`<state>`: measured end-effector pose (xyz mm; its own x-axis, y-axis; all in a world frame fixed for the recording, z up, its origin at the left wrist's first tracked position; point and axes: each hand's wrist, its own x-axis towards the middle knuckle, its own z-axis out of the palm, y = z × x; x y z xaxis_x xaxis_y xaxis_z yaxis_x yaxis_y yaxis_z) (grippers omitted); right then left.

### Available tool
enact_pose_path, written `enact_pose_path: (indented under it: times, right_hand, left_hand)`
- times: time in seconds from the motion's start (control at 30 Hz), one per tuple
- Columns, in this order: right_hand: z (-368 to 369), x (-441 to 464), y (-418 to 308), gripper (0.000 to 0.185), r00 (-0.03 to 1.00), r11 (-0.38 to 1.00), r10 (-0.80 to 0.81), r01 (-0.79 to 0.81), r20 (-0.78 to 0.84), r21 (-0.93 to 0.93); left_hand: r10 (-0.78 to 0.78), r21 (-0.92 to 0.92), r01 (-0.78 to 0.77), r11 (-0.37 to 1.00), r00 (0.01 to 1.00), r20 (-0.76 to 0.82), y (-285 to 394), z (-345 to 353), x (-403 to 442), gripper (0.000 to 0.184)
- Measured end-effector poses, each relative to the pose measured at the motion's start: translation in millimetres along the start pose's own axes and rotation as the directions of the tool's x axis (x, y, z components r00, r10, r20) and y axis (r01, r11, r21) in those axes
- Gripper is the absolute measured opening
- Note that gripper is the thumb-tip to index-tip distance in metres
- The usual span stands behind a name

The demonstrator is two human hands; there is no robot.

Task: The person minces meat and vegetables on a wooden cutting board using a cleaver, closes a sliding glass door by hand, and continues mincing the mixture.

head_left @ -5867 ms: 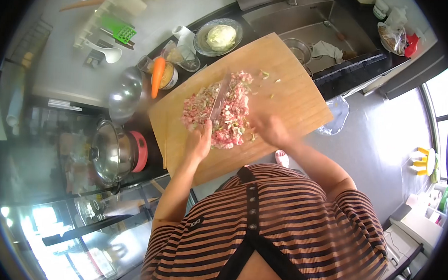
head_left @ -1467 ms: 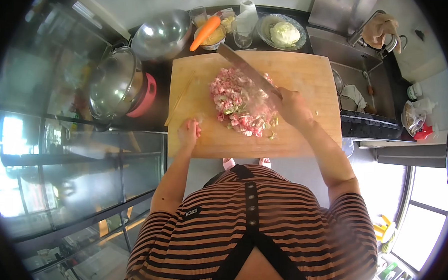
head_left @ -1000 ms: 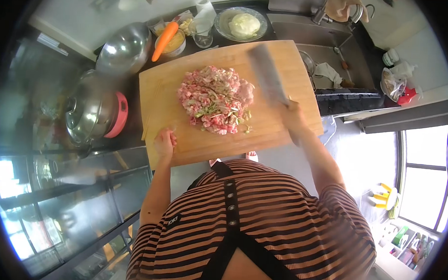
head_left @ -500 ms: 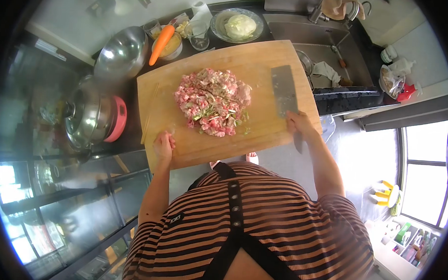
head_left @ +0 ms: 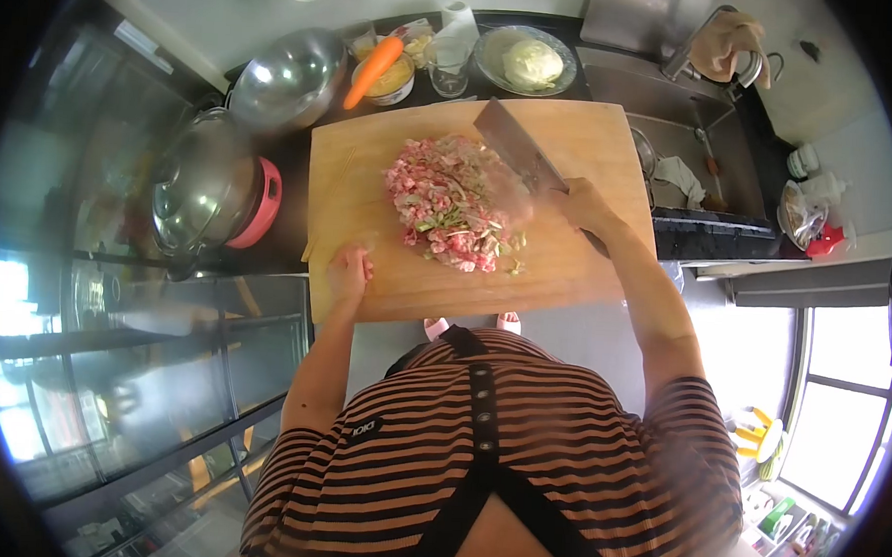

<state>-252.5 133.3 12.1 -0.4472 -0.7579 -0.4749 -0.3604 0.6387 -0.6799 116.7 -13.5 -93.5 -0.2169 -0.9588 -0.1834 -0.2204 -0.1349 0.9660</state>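
Observation:
A pile of chopped raw meat [head_left: 447, 201] with bits of green lies on the wooden cutting board [head_left: 566, 274]. My right hand [head_left: 586, 207] grips the handle of a cleaver [head_left: 519, 147]. The blade slants up to the left and lies over the right edge of the meat. My left hand [head_left: 351, 271] is curled into a loose fist at the board's front left, apart from the meat. Nothing shows in its fingers.
Behind the board stand a steel bowl [head_left: 288, 77], a carrot [head_left: 373, 72] across a small bowl [head_left: 395, 82], a glass [head_left: 447, 68] and a plate [head_left: 490, 61] with a cabbage [head_left: 532, 65]. A lidded pot [head_left: 203, 183] is left, a sink [head_left: 692, 120] right.
The cleaver has swung left from the board's right side, its blade tilting onto the meat's edge. My left hand stays curled at the front left. The whole view has shifted slightly.

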Motion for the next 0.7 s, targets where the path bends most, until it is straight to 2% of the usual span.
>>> enact_pose_path:
  times: [0.07, 0.13, 0.23, 0.37, 0.53, 0.63, 0.7]
  right_hand:
    - [6, -4, -10, 0.023, 0.990, 0.946, -0.132, 0.109, -0.053, -0.304]
    - [26, 1, -10, 0.026, 0.954, 0.769, -0.282, 0.163, -0.099, -0.618]
    - [46, -5, -18, 0.027, 0.982, 0.666, -0.185, 0.099, -0.035, -0.739]
    - [20, -15, -44, 0.027, 0.980, 0.724, -0.196, 0.136, -0.013, -0.677]
    - [11, -58, -82, 0.030, 0.950, 0.844, -0.293, 0.204, -0.106, -0.496]
    - [65, 3, -5, 0.031, 0.977, 0.821, -0.160, 0.055, -0.137, -0.568]
    - [52, 15, -9, 0.032, 0.983, 0.784, -0.176, 0.109, -0.050, -0.611]
  left_hand:
    - [-0.027, 0.041, 0.027, 0.999, 1.000, -0.005, 6, 1, -3, 0.024]
    - [-0.021, 0.041, 0.022, 0.999, 1.000, -0.012, 5, 2, -2, 0.024]
    - [0.003, 0.053, -0.002, 0.999, 1.000, -0.011, 5, 1, -3, 0.024]
    - [-0.018, -0.018, 0.018, 1.000, 1.000, -0.004, -1, 1, 1, 0.024]
    - [0.022, 0.067, -0.021, 0.998, 1.000, -0.003, 13, 3, -8, 0.024]
    - [0.001, 0.053, 0.000, 0.999, 1.000, -0.007, 6, 3, -6, 0.025]
    - [0.025, 0.036, -0.025, 0.999, 1.000, -0.012, 8, 3, 2, 0.025]
